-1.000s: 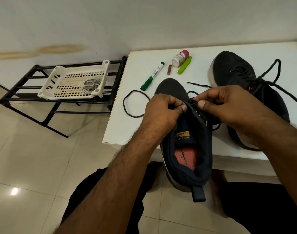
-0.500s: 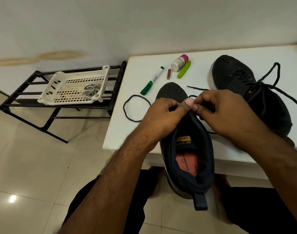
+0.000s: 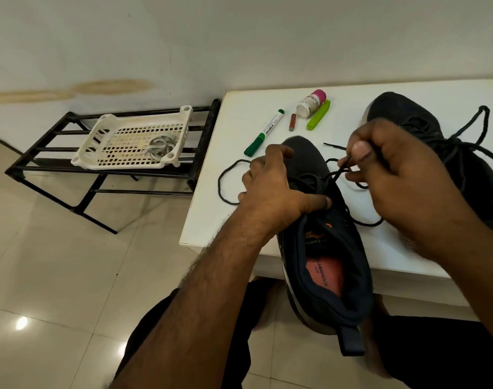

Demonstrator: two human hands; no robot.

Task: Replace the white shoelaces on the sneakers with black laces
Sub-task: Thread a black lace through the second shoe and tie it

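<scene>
Right hand (image 3: 394, 175) pinches the black lace (image 3: 342, 167) between thumb and fingers, drawing it up from the near sneaker (image 3: 323, 248), dark with an orange insole, overhanging the table's (image 3: 239, 178) front edge. Left hand (image 3: 273, 189) grips that sneaker's upper. 1 laced sneaker (image 3: 436, 153) sits toward the right edge.

Left of the white table (image 3: 239, 124) stands a black metal rack (image 3: 57, 153) bearing a white perforated basket (image 3: 105, 136), while on the table's far part lie a green marker (image 3: 265, 132), a pink-capped bottle (image 3: 311, 103), a lime-green clip (image 3: 318, 115) and what may be a small brown stick (image 3: 292, 121).
</scene>
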